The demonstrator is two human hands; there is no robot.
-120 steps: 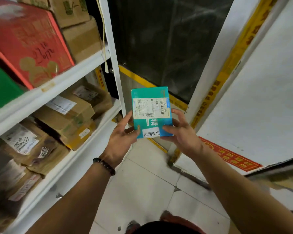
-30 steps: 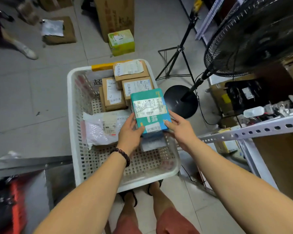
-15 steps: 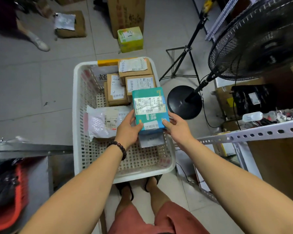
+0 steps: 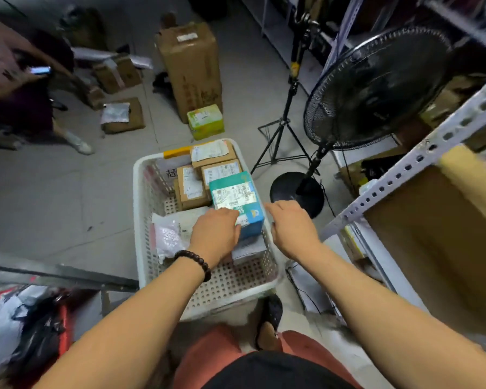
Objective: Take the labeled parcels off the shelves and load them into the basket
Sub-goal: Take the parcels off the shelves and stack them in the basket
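A teal parcel (image 4: pixel 233 192) with a white barcode label lies in the white perforated basket (image 4: pixel 136 209) on the floor, against its right wall and on top of a grey flat parcel (image 4: pixel 249 248). My left hand (image 4: pixel 213 234), with a bead bracelet at the wrist, grips the teal parcel's near left corner. Off the parcel, my right hand (image 4: pixel 291 228) hangs over the basket's right rim and holds nothing. Behind the teal parcel sit three brown labeled boxes (image 4: pixel 192 188). A white bubble bag (image 4: pixel 169 234) lies to its left.
A black standing fan (image 4: pixel 376 85) and its round base (image 4: pixel 296 193) stand just right of the basket, next to a tripod (image 4: pixel 281 136). A perforated shelf rail (image 4: pixel 404 169) juts in at right. A tall carton (image 4: pixel 191 68), a green box (image 4: pixel 205 122) and another person (image 4: pixel 26 108) are beyond.
The teal parcel has gone down into the basket at its right side. My right hand has let go and drawn away to the right; my left hand stays on it.
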